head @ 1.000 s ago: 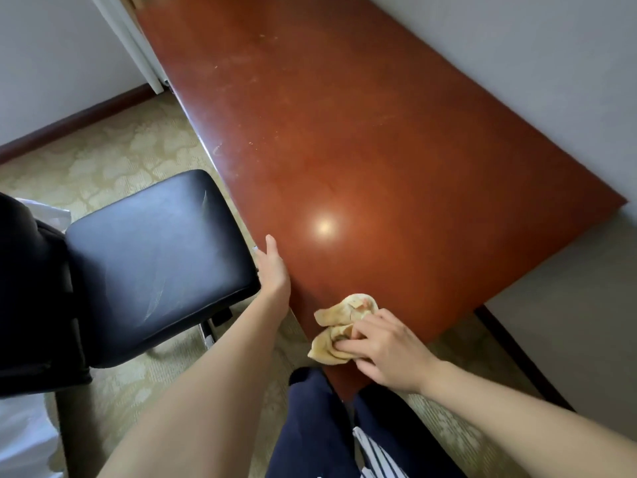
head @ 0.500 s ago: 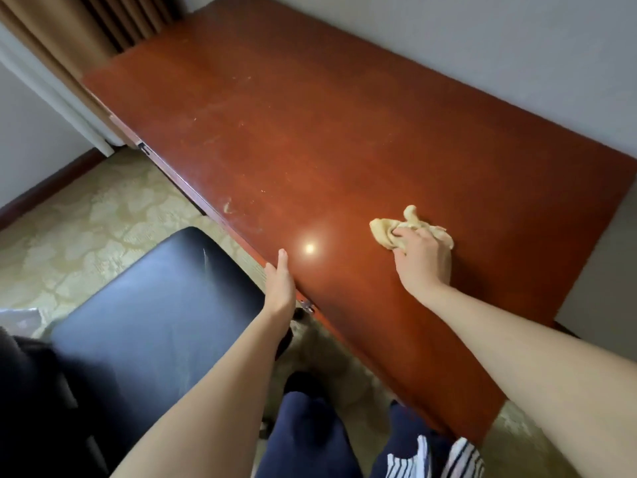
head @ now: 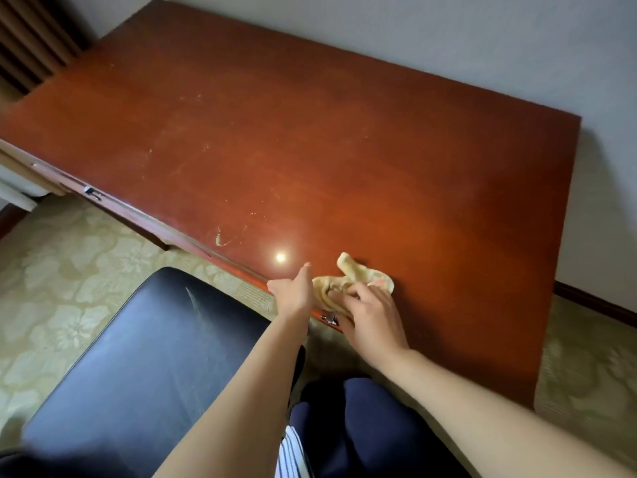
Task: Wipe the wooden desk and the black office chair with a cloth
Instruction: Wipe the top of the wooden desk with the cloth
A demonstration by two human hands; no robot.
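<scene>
Yellow crumpled cloth [head: 348,276] bunches under right hand [head: 374,315] on glossy desk [head: 344,150].

Desk [head: 344,150]: reddish-brown wood, glossy, across centre and upper frame; pale scuffs and a glare spot near the front edge.
Cloth [head: 356,279]: yellowish, crumpled, on the desk top, lower centre.
Right hand [head: 374,317]: on the cloth, fingers curled over it.
Left hand [head: 293,291]: at the desk's front edge, fingers straight, just left of the cloth.
Chair [head: 155,357]: black padded seat, lower left.
Carpet [head: 69,270]: pale floral, left and right margins.
</scene>
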